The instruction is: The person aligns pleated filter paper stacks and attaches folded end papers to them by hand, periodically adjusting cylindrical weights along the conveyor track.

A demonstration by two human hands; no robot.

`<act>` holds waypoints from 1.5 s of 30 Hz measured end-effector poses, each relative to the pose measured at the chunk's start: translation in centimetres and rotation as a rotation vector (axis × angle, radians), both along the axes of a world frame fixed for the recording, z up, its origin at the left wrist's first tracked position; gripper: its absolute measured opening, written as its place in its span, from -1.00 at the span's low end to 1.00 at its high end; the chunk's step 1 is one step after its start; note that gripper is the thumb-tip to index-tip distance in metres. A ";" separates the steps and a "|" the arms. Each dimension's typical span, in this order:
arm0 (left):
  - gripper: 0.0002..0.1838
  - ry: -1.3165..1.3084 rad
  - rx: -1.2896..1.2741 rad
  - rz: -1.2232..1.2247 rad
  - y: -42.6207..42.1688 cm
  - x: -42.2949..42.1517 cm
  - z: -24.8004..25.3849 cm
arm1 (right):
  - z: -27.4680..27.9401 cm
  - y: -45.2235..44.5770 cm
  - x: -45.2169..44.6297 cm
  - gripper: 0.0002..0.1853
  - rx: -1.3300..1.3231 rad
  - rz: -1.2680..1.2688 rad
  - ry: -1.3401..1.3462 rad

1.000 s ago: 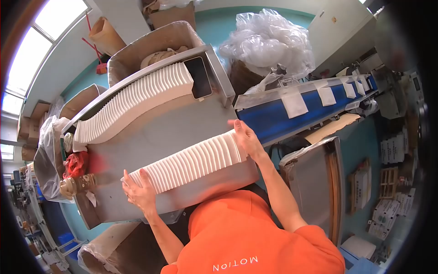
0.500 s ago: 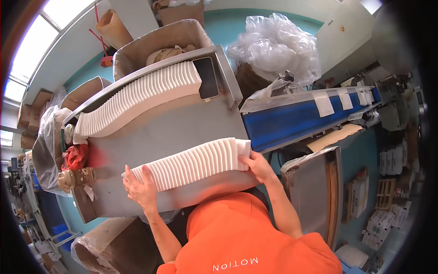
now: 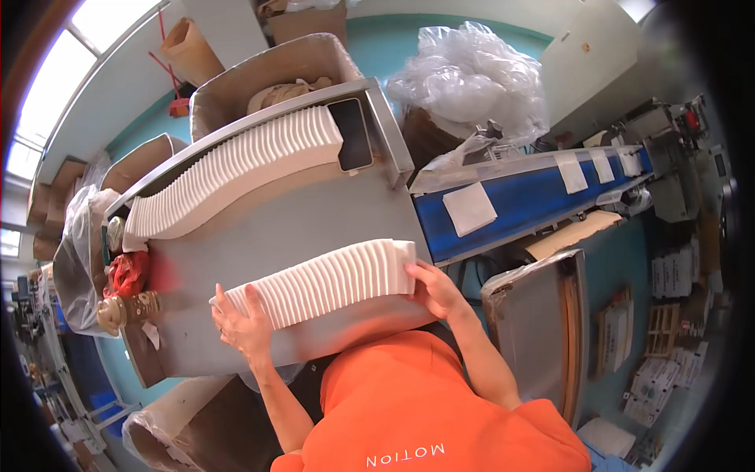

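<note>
A long row of white folded sheets point(image 3: 330, 277), standing on edge and packed together, lies along the near side of the grey metal table. My left hand point(image 3: 245, 324) is at its left end, fingers spread and touching the sheets, not closed round them. At the right end, my right hand point(image 3: 437, 291) has its fingers bent against the last white sheets and grips them; part of its grasp is hidden. Another, longer curved row of similar white sheets point(image 3: 236, 177) stands along the table's far edge, apart from both hands.
A blue conveyor belt point(image 3: 511, 200) adjoins the table's right side, carrying a white folded square point(image 3: 470, 209) and several others farther along. Beyond the table stand a cardboard box point(image 3: 275, 67) and bundled clear plastic point(image 3: 480, 82). A red plastic bag point(image 3: 127, 274) and tape roll point(image 3: 141, 305) sit left.
My right hand has moved slightly left, and the end sheets now sit closer against the row. On the belt, a white square has come in nearer the table. My left hand stays put.
</note>
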State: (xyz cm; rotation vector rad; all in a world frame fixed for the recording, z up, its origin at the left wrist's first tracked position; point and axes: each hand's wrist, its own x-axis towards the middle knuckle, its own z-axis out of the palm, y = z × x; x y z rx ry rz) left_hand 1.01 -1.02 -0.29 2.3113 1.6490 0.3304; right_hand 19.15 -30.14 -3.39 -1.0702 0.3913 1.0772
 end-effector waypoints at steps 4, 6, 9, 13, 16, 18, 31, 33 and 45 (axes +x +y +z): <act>-0.19 -0.028 0.020 -0.057 0.0 0.0 0.1 | -0.5 -0.6 0.2 -0.69 -0.079 -0.359 -0.125; -0.20 -0.051 0.016 -0.097 -0.1 0.0 0.4 | -0.5 -0.4 0.7 -0.63 -0.178 -0.266 -0.276; -0.20 -0.075 0.011 -0.138 -0.5 0.1 0.7 | 2.0 2.3 -0.3 -0.53 -0.310 0.163 -0.669; -0.21 -0.083 0.019 -0.110 -0.6 0.3 0.7 | 0.5 1.9 -0.2 -0.55 -0.083 0.070 -0.308; -0.21 -0.068 0.032 -0.092 -0.3 0.2 0.5 | 0.4 0.4 0.6 -0.57 0.035 0.073 -0.081; -0.22 -0.059 0.037 -0.096 -0.3 0.2 0.2 | 0.1 -0.3 0.9 -0.56 0.088 0.097 -0.096; -0.16 -0.073 -0.010 -0.160 -0.1 -0.1 0.8 | -0.6 -0.9 1.9 -0.69 -0.103 -0.385 -0.240; -0.15 -0.077 -0.012 -0.166 -0.3 0.3 0.8 | 0.4 0.4 1.5 -0.57 -0.190 -0.211 -0.318; -0.16 -0.089 -0.004 -0.153 -0.8 0.8 0.9 | -1.6 -1.1 0.7 -0.64 -0.142 -0.112 -0.245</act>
